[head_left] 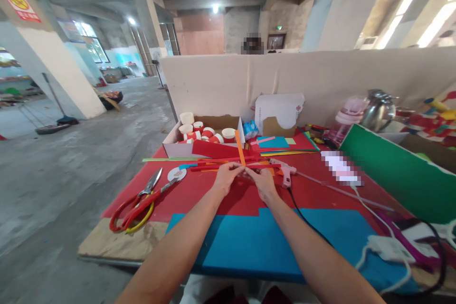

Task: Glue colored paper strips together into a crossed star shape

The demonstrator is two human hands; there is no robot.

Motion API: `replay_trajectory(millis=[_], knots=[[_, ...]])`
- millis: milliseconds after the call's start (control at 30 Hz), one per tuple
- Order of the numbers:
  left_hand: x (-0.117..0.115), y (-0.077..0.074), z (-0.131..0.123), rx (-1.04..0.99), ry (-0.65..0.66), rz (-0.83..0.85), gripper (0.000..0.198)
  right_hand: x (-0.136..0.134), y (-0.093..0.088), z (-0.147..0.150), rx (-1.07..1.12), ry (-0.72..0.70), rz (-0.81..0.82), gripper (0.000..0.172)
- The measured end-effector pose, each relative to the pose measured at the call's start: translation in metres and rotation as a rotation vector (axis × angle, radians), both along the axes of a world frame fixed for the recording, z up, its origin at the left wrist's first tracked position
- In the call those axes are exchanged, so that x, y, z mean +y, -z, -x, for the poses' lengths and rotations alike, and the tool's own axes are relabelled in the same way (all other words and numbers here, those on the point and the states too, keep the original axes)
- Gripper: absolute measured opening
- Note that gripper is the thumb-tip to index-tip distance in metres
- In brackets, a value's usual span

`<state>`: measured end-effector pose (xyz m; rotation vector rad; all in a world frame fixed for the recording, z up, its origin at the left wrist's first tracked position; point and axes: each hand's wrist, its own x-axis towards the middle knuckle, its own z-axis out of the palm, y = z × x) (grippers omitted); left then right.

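Both hands pinch paper strips mid-bench, orange strip sticking up.

Left hand (pixel 224 176) and right hand (pixel 262 181) meet over the red sheet (pixel 213 194) near the bench's middle, fingers of both closed on the orange paper strip (pixel 240 148), which rises tilted from between the fingertips toward the far edge. Red strips (pixel 228 160) lie flat just behind the fingers. Strip looks light, thin, floppy, creases easily; best pinched low near its base, likely. Scissors (pixel 137 204) near left edge, glue gun (pixel 285 173) just right of the right hand, box of paper cups (pixel 203 135) at far side, blue sheet (pixel 256 242) along near edge.
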<state>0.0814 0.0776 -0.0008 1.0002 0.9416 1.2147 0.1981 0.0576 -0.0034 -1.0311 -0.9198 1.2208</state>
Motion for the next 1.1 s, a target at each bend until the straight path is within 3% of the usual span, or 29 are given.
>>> replay_trajectory(millis=[233, 533, 833, 1100], knots=[[-0.004, -0.006, -0.001, 0.083, -0.047, -0.038, 0.022, -0.002, 0.001, 0.000, -0.041, 0.039, -0.011, 0.026], [-0.003, 0.000, -0.001, 0.050, -0.057, 0.018, 0.025, -0.004, -0.003, 0.006, -0.130, 0.060, 0.008, 0.027], [-0.010, -0.016, -0.002, 0.045, -0.046, 0.061, 0.026, -0.013, -0.001, 0.008, -0.177, 0.078, 0.043, 0.027], [-0.013, -0.015, -0.004, 0.038, -0.079, 0.059, 0.025, -0.009, 0.002, 0.008, -0.185, 0.081, 0.002, 0.024]])
